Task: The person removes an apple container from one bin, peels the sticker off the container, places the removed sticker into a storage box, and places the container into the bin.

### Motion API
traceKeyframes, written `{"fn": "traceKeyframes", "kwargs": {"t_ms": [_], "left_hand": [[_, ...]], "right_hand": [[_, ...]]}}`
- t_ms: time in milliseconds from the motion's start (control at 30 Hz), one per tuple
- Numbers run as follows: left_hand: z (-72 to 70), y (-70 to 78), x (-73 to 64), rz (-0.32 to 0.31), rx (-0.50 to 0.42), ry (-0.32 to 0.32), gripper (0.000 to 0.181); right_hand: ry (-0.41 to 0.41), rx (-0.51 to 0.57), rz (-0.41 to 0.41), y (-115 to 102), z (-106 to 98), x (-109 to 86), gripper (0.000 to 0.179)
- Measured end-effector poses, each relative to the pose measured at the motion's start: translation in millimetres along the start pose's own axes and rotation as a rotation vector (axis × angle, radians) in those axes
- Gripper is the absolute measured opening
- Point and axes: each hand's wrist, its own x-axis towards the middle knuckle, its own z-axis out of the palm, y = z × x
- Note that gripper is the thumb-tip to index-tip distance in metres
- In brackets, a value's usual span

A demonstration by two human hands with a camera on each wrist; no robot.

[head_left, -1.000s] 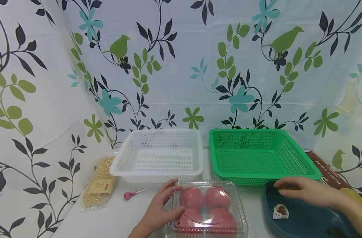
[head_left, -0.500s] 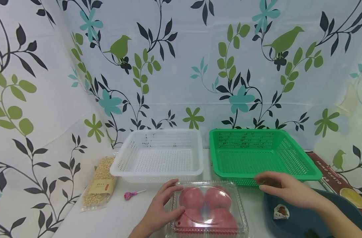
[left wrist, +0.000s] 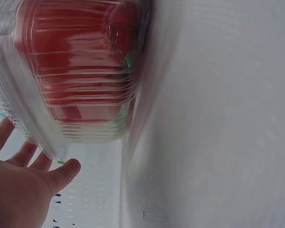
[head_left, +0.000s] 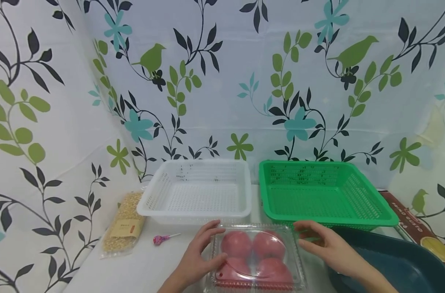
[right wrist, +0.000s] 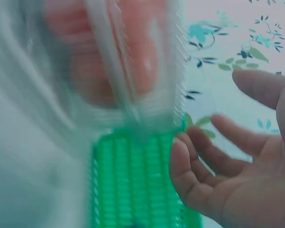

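Head: clear box (head_left: 257,257) between left, right fingers (head_left: 212,234)

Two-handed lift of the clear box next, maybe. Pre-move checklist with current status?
1. Left hand at the box: ok, fingers along its left edge.
2. Right hand gripping the box: not ok, fingers beside the right edge, no grip.
3. Red fruit under the lid: ok.
4. Lid firmly latched: cannot tell.
5. Lollipop apart from the left hand: ok, it lies farther left.
6. White basket and green basket upright: ok.
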Motion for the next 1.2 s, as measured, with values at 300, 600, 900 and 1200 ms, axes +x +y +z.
{"fn": "traceKeyframes", "kwargs": {"t_ms": [300, 600, 900, 1200], "left_hand": [[-21.4, -6.5, -0.9, -0.161, -0.153, -0.098, 0.077], [-39.7, -23.5, -1.9, -0.17, -0.319, -0.347, 0.111], [-41.5, -33.7, -3.5, -0.078, -0.305, -0.411, 0.117], [-37.3, -36.9, -6.2, -0.073, -0.333, -0.397, 0.111]], "right_hand": [[0.181, 0.097, 0.244, 9.2, 32.7, 0.5, 0.064], [0.181, 0.146, 0.357, 21.7, 50.2, -1.8, 0.078], [0.001, 0.499, 0.316, 33.5, 55.0, -9.8, 0.077], [-0.094, 0.657, 0.356, 32.1, 54.0, -11.4, 0.079]]}}
